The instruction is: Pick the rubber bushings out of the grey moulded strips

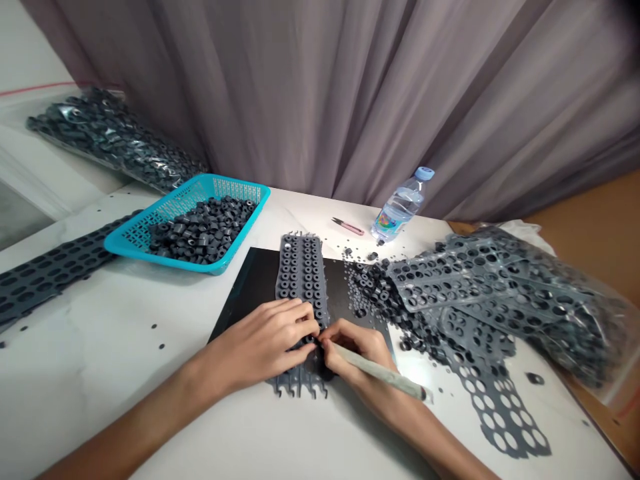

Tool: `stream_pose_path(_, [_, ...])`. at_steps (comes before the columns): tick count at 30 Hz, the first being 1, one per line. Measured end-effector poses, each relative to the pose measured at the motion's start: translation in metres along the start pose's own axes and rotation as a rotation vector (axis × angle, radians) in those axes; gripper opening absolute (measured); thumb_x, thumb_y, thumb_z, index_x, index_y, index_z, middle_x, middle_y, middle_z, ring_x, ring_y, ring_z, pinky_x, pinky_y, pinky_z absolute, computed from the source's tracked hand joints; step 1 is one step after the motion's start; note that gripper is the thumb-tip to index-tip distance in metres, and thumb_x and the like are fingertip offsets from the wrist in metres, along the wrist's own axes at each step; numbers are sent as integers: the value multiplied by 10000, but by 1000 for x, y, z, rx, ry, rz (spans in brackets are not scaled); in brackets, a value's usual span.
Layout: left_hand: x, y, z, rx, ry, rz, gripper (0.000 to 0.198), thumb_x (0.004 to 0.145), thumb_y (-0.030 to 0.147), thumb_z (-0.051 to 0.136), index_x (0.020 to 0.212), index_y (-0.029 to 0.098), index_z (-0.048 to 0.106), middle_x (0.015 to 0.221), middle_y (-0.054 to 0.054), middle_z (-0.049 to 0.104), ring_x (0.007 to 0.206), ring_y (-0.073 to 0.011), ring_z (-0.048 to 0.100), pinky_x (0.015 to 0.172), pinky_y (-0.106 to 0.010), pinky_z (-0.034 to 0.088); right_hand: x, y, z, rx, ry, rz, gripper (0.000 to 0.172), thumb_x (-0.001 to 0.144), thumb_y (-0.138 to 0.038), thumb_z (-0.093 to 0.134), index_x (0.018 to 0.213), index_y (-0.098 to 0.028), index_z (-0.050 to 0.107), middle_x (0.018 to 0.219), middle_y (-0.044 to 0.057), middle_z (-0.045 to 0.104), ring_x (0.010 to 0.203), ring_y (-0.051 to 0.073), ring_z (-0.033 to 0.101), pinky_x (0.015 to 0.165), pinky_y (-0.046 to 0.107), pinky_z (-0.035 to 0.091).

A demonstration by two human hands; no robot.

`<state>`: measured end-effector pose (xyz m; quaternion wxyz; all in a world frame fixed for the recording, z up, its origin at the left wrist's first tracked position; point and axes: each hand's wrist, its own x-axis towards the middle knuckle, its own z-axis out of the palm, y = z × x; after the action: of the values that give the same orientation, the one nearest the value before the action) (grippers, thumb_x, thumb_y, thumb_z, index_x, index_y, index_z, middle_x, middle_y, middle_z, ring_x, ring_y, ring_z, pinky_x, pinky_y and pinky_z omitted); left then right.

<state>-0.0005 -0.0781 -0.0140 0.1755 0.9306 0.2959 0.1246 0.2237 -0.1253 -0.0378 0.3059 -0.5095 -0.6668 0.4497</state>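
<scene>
A grey rubber sheet with rows of ring-shaped parts [301, 267] lies lengthwise on a black mat [250, 283]. My left hand [280, 337] rests over its lower half, fingers bent and pressed onto the sheet, thumb and forefinger near the tip of a tool. In my right hand [357, 350] is a pale pen-like tool [383, 373], gripped between thumb and fingers, its back end pointing down to the right. The tool's tip meets the sheet's right side between both hands and is hidden by the fingers.
A blue basket [220, 269] of small black parts stands at the left, before a filled plastic bag [120, 143]. Pink snips [349, 227] and a water bottle [399, 208] are at the back. Loose parts, punched sheets [500, 407] and another bag [590, 320] cover the right.
</scene>
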Motion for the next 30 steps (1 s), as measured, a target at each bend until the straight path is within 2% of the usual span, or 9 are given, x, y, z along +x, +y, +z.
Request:
stream_pose_path(3, [0, 1, 2, -37, 16, 21, 92, 1043, 189, 535, 1057, 177, 625, 1123, -55, 666, 1103, -226, 650, 1061, -412, 471, -2, -4, 2, -73, 25, -31, 184, 996, -322, 599, 867, -195, 630, 744, -34, 615, 638, 107, 509, 597, 230, 365])
stream_pose_path(5, [0, 1, -2, -157, 34, -3, 109, 1043, 165, 523, 1026, 177, 630, 1050, -37, 670, 1013, -201, 658, 989, -373, 501, -3, -6, 4, -101, 37, -38, 173, 990, -307, 608, 859, -195, 620, 729, -41, 598, 627, 102, 488, 585, 228, 353])
stream_pose_path(8, [1, -4, -21, -483, 195, -134, 101, 1026, 207, 577, 950, 195, 642, 958, -1, 656, 897, -155, 652, 843, -290, 529, -4, -5, 6, -100, 51, -17, 167, 979, -291, 617, 842, -193, 615, 712, -46, 577, 618, 97, 470, 574, 229, 338])
stream_pose_path(10, [1, -12, -37, -699, 330, -251, 98, 1008, 278, 632, 945, 206, 653, 950, 12, 652, 857, -135, 659, 824, -264, 540, -4, -3, 5, -40, 49, 21, 149, 955, -263, 627, 826, -190, 619, 720, -40, 581, 636, 101, 487, 580, 224, 353])
stream_pose_path(12, [0, -20, -48, -866, 364, -344, 137, 981, 346, 684, 960, 211, 667, 955, 16, 659, 831, -127, 676, 816, -255, 555, -2, -1, 2, 99, 31, 81, 114, 931, -240, 631, 829, -188, 628, 732, -31, 591, 655, 109, 523, 579, 216, 384])
stream_pose_path(16, [1, -27, -47, -1066, 254, -467, 214, 948, 402, 725, 1026, 203, 705, 1062, -27, 720, 999, -178, 717, 908, -274, 573, 0, 2, -5, 325, 72, 164, 109, 944, -282, 625, 903, -185, 654, 749, -16, 624, 590, 105, 553, 518, 206, 424])
stream_pose_path(20, [4, -21, -27, -1262, 106, -536, 278, 964, 389, 708, 1162, 194, 700, 1177, -80, 768, 1157, -223, 721, 1096, -339, 505, 3, 7, -10, 327, 155, 169, 111, 926, -295, 660, 915, -185, 656, 736, -16, 627, 551, 97, 552, 473, 192, 433])
stream_pose_path(25, [5, -14, -12, -1384, -53, -550, 347, 998, 419, 653, 1223, 163, 719, 1210, -128, 779, 1250, -265, 690, 1165, -377, 462, 5, 15, -12, 300, 173, 163, 96, 926, -288, 647, 926, -192, 650, 737, -13, 636, 574, 110, 578, 476, 195, 457])
stream_pose_path(30, [5, -13, -11, -1455, -85, -554, 370, 1010, 433, 626, 1234, 158, 732, 1204, -134, 783, 1262, -277, 684, 1189, -405, 447, 4, 16, -12, 270, 155, 161, 87, 921, -275, 637, 923, -188, 648, 731, -13, 632, 564, 106, 565, 480, 199, 440])
